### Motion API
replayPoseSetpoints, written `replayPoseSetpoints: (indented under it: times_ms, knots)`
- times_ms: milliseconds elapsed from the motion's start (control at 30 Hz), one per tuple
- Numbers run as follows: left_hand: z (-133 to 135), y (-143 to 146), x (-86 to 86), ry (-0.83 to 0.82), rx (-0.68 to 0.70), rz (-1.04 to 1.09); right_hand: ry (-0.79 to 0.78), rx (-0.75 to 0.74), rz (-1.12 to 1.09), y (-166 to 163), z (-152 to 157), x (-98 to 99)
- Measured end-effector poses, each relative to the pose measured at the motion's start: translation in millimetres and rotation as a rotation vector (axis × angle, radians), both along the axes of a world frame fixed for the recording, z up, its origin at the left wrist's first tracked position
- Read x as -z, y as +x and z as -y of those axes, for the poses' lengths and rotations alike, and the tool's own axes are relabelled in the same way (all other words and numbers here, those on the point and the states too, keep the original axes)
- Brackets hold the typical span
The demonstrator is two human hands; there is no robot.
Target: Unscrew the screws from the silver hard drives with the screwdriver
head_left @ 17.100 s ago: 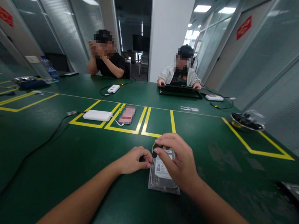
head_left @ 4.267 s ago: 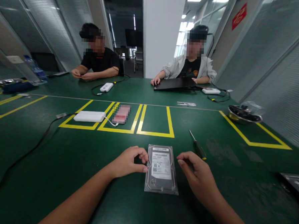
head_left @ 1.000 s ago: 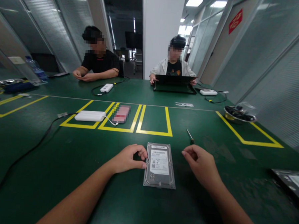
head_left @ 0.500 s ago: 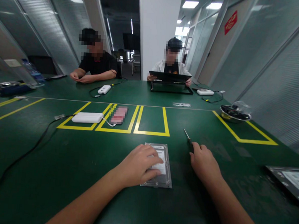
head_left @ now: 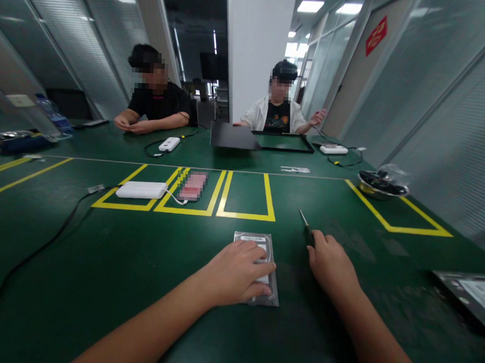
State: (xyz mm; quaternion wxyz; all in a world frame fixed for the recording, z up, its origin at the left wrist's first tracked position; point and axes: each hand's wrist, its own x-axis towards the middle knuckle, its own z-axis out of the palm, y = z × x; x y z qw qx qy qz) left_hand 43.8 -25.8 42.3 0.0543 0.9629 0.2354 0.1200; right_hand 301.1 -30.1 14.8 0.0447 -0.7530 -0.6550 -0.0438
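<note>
A silver hard disk drive (head_left: 272, 291) with a white label lies flat on the green table in front of me. My left hand (head_left: 240, 271) rests across it from the left, fingers spread. One fingertip reaches the drive's right edge and the thumb lies lower down; much of the label is hidden underneath. To the right of the drive, my right hand (head_left: 331, 262) is closed around the dark handle of a screwdriver (head_left: 304, 221). Its metal shaft points forward and a little left, just above or at the table; I cannot tell which.
Another hard drive (head_left: 470, 296) lies at the right edge. Beyond are a metal bowl of dark parts (head_left: 382, 184), yellow tape outlines (head_left: 246, 216), a white power bank (head_left: 141, 190) and a phone (head_left: 193, 186). Across the table, a person handles a dark panel (head_left: 234, 136) beside a black frame (head_left: 285, 142).
My left hand has slid slightly right over the hard drive, its fingers reaching the right edge. My right hand stays nearly still. Across the table, the person has swung the dark panel leftward off the frame.
</note>
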Motion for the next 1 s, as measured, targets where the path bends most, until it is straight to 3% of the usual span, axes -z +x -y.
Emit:
replayPoseSetpoints:
  times_ms: [333, 533, 767, 1000]
  knots:
    - [-0.6, -0.3, 2.3, -0.033, -0.012, 0.022, 0.077, -0.004, -0.097, 3.8, -1.2, 4.6]
    - [0.2, -1.4, 4.6, -0.053, -0.015, 0.063, 0.278, 0.023, -0.301, 9.9, -4.6, -4.5]
    - [1.8, -5.7, 3.6, -0.113, -0.022, 0.069, 0.564, 0.098, -0.841, 14.4, -6.5, -14.3]
    - [4.3, -6.8, 2.8, -0.130, -0.046, 0.084, 0.540, 0.022, -1.521, 4.1, -8.0, -19.7]
